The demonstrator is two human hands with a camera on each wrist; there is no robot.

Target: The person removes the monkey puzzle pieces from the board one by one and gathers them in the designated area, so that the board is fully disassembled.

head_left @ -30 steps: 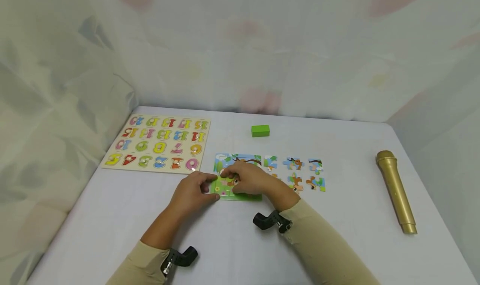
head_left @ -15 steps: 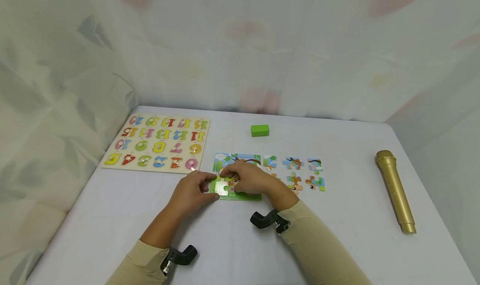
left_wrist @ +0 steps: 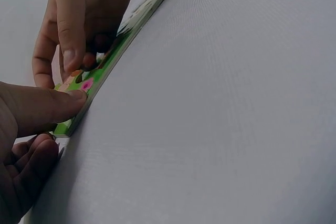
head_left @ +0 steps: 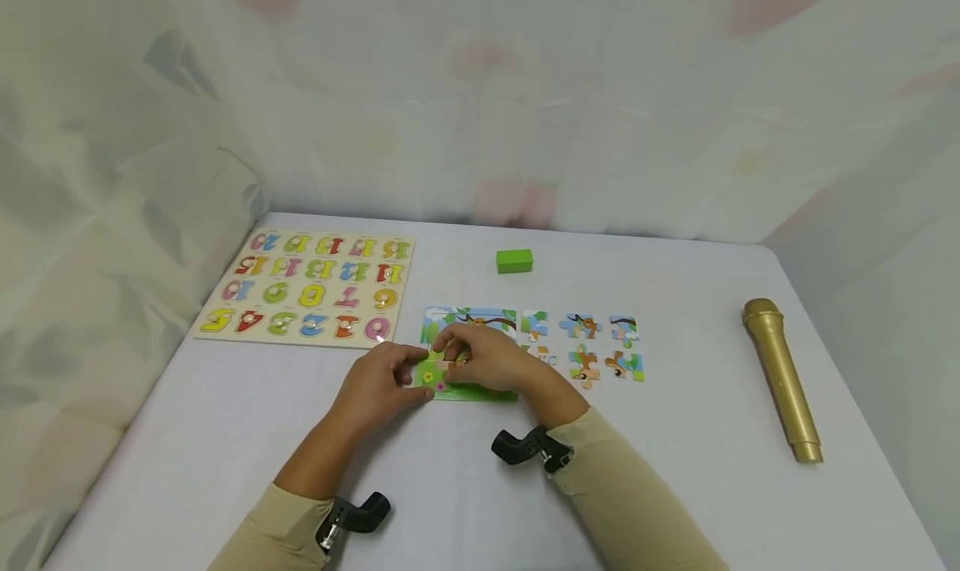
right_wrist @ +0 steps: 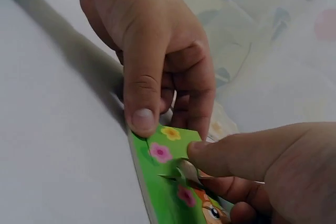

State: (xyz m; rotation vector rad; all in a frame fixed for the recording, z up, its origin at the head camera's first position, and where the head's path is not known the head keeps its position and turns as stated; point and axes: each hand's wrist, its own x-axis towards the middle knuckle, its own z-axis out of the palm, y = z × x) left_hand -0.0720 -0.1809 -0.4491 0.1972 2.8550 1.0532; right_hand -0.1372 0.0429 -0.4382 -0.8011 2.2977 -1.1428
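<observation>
A green and blue jigsaw puzzle board (head_left: 480,393) lies flat at the table's middle. My left hand (head_left: 377,388) grips its near left corner; the thumb (right_wrist: 143,121) presses on top and the fingers sit along the side. Over the board, my right hand (head_left: 487,358) pinches a green flowered puzzle piece (right_wrist: 160,152) in that corner between thumb and curled fingers. One edge of this piece looks slightly raised in the right wrist view. Part of the board's picture, with a brown animal's eye, is hidden under the right hand. Several loose puzzle pieces (head_left: 582,327) lie right of the board.
A wooden number board (head_left: 300,342) with coloured numerals lies at the back left. Behind the puzzle stands a green block (head_left: 514,261). At the far right lies a gold microphone-shaped stick (head_left: 783,379). Patterned cloth walls (head_left: 600,104) rise behind the table.
My right thumb has moved left across the puzzle board, closer to the flowered corner piece. The left hand keeps its hold on the corner. The head view has shifted slightly.
</observation>
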